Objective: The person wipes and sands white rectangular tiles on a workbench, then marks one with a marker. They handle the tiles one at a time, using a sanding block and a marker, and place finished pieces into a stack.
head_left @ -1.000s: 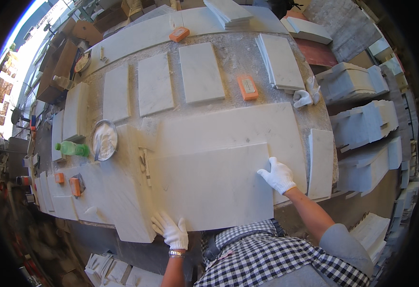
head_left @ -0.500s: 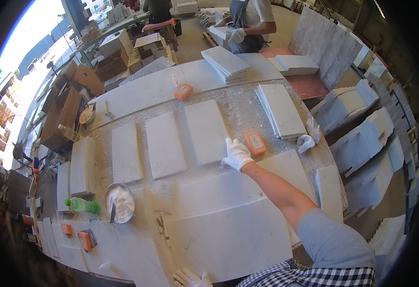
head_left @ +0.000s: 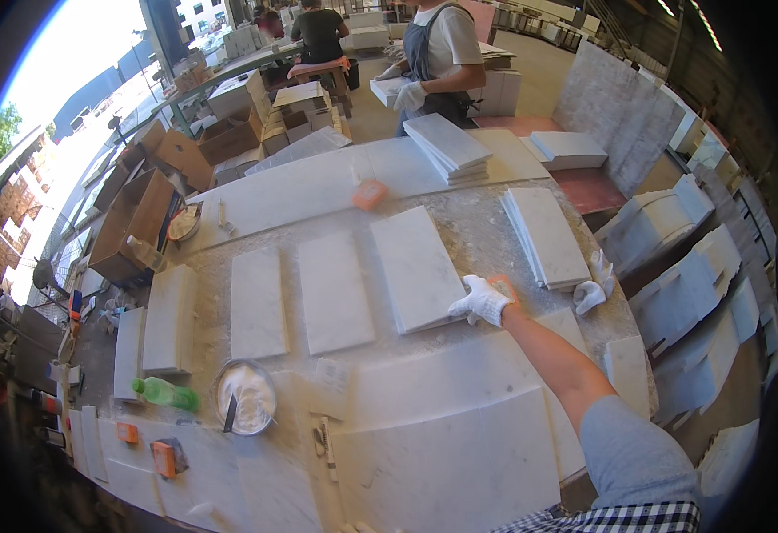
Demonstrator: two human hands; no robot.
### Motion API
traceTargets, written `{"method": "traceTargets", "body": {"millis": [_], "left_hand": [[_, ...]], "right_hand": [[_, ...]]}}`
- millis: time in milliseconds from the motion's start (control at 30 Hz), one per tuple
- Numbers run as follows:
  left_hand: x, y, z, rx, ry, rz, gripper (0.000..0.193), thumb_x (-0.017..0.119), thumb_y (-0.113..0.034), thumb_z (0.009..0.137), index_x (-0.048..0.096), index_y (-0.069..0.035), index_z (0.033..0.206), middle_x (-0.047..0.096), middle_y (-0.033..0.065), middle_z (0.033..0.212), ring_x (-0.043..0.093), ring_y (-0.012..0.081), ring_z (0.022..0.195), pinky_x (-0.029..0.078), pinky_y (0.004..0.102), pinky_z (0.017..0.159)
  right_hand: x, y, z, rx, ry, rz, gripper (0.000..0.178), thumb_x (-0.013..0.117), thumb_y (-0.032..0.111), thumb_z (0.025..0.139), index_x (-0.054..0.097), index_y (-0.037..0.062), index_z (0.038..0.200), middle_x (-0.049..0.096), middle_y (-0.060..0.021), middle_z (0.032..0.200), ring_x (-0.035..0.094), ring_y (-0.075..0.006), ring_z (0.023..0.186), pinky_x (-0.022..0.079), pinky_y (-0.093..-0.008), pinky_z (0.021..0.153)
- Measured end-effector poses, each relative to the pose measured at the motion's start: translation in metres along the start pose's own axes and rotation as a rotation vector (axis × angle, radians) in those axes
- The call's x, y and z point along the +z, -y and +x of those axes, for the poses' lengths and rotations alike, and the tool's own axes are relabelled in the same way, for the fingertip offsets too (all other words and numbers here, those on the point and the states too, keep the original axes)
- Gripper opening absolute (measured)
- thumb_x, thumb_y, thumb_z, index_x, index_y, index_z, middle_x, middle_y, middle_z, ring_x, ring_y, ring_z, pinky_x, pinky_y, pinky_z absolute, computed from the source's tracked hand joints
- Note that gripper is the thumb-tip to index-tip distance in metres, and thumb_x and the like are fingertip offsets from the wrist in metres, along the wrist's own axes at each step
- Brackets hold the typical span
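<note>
At centre-right of the frame, the gloved right hand [head_left: 480, 300] curls its fingers over the orange sanding block [head_left: 502, 286] beside the marble tile [head_left: 416, 267]; it seems best gripped firmly and lifted flat.

A white knitted work glove covers the right hand [head_left: 480, 300]; the forearm is bare up to a short grey sleeve [head_left: 633, 457], above a black-and-white checked garment [head_left: 620, 520]

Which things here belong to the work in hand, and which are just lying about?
In hand: right hand, orange block under it, marble tile beside it.
Lying about: spare glove, green bottle, bowl of white paste, tile stack.
</note>
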State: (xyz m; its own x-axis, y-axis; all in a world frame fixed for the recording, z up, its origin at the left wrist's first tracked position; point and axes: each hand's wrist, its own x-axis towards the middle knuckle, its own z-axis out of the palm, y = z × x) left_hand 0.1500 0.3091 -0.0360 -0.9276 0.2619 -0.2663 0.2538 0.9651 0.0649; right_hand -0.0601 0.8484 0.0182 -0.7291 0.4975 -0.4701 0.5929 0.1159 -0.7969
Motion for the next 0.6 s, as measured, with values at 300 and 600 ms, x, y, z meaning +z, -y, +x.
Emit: {"method": "traceTargets", "body": {"millis": [300,600], "left_hand": [[0.005,0.002,-0.002,0.014,-0.038,0.005,0.089,0.047,-0.059,0.095,0.028,0.006,0.153,0.022,0.0313,0.159,0.01,0.0514,0.149,0.009,0.0647,0.118],[-0.02,-0.008,0.005,-0.035,0.049,-0.063,0.091,0.048,-0.06,0.094,0.025,0.004,0.155,0.018,0.0312,0.161,0.007,0.0494,0.15,0.006,0.063,0.119]], "right_hand": [[-0.009,0.025,-0.002,-0.005,0.111,0.644,0.027,0.067,0.019,0.09,0.065,0.006,0.114,0.065,-0.0094,0.101,0.062,-0.0185,0.083,0.051,-0.0354,0.07],[-0.08,-0.053,-0.22,-0.373,0.151,0.89,0.066,0.08,0.033,0.085,0.053,0.001,0.136,0.066,-0.0062,0.116,0.066,-0.0201,0.098,0.058,-0.0315,0.071]]}}
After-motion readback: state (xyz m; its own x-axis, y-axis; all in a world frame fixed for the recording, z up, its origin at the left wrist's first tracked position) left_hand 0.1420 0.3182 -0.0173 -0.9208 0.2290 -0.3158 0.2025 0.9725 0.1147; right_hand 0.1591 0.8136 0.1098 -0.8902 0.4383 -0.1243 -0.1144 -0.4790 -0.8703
